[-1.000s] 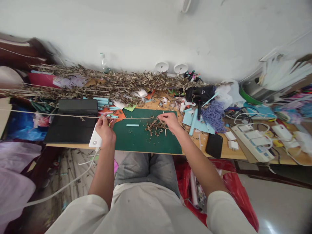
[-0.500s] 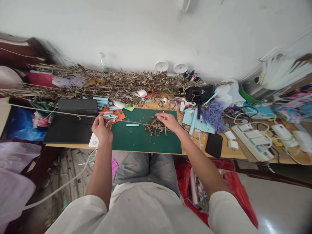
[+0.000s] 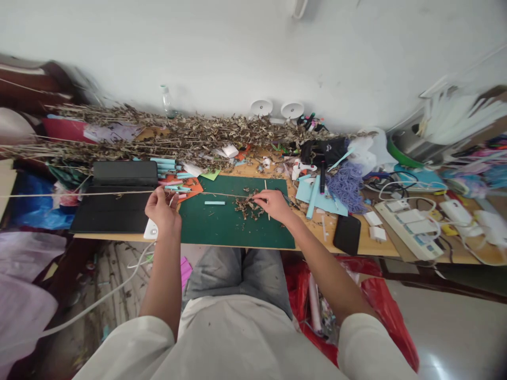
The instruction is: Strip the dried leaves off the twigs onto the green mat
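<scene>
A long, thin dried plant stem [image 3: 99, 193] runs almost level from the left edge of the view toward the middle. My left hand [image 3: 163, 208] pinches it above the left end of the green cutting mat [image 3: 214, 227]. My right hand [image 3: 273, 205] is closed with fingertips together at the stem's leafy right end, over the mat. Dry brown leaves [image 3: 246, 207] lie in a small heap just left of those fingers. A thin pale stick [image 3: 265, 184] lies partly behind my right hand. A short light-blue paper tube [image 3: 214, 203] rests on the mat between both hands.
Bundles of dried stems [image 3: 206, 132] stretch along the back of the table. At left sits a black tablet case [image 3: 111, 211]. Rightward are a glue gun [image 3: 303, 168], purple yarn [image 3: 346, 184], a black phone [image 3: 347, 235] and a power strip [image 3: 410, 232]. A red bag [image 3: 390, 316] stands below.
The stem has swung from slanting to nearly level, its far left part lower. My right hand has moved slightly down and its fingers now close at the stem's leafy end.
</scene>
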{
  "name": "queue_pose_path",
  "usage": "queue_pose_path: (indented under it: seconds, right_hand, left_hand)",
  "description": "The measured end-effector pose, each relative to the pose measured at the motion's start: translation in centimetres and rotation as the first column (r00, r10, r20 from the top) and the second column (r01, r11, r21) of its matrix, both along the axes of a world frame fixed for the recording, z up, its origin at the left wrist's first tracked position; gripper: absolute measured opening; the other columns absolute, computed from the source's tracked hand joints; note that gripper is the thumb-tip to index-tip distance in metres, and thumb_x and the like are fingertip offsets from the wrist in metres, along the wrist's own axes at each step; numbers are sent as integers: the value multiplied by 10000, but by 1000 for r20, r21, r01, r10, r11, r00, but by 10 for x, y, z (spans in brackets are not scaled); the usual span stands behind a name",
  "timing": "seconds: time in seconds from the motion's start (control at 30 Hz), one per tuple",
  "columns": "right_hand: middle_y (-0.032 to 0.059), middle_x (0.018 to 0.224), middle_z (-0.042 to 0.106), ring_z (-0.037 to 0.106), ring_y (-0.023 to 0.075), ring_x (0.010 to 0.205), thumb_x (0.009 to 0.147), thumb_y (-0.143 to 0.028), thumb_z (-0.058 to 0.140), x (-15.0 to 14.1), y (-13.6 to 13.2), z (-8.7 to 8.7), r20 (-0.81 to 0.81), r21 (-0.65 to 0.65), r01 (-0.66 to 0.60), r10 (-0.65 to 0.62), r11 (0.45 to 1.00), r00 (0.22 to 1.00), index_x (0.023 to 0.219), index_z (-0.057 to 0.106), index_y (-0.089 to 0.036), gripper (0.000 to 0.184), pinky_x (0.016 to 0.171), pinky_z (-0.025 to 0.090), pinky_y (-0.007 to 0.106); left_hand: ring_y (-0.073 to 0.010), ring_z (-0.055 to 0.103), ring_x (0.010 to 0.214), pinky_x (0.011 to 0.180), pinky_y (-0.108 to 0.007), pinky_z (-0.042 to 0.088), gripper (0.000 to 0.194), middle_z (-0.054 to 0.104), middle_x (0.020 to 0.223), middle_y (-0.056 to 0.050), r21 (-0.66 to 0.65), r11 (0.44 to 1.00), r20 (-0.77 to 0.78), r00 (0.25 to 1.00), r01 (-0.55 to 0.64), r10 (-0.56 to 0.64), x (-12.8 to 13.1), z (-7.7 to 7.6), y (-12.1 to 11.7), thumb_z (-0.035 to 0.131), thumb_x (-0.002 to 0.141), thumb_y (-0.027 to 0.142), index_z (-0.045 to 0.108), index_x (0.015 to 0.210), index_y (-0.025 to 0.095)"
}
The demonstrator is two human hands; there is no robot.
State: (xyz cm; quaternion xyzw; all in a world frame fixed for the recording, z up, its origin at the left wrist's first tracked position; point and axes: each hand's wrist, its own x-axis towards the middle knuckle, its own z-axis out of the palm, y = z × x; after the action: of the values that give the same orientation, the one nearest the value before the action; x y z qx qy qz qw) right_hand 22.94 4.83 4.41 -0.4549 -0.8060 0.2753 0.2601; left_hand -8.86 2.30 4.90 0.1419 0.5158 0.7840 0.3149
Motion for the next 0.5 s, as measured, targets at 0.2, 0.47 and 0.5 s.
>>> queue_pose_path:
  seconds: [0.2, 0.47, 0.5]
  right_hand:
    - [78, 900, 700, 627, 194, 802, 922, -261, 486, 7, 4, -7, 118, 89, 20, -31, 996, 993, 991, 734, -191, 267, 735, 436, 289]
    - [84, 928, 677, 611, 210, 870, 935, -263, 461, 19, 7, -11, 226, 129, 75, -103, 989, 969, 1017, 721, -204, 279, 772, 427, 294]
    - [87, 931, 675, 609, 214, 879, 938, -269, 455, 21, 7, -11, 235, 134, 82, -112, 988, 965, 1018, 719, -206, 284, 773, 426, 297]
  left_hand:
    - [-60, 581, 606, 622, -192, 516, 191, 570, 685, 21, -15, 999, -32, 999, -35, 34, -6, 4, 3, 661, 761, 344, 594, 814, 174]
    - [-45, 553, 587, 633, -191, 513, 116, 548, 686, 39, -12, 997, -22, 996, -82, 81, -18, 7, 3, 594, 823, 291, 564, 827, 178]
    - [-35, 545, 587, 640, -185, 509, 106, 543, 695, 44, -6, 997, -15, 997, -82, 82, -20, 8, 3, 571, 843, 279, 553, 831, 174]
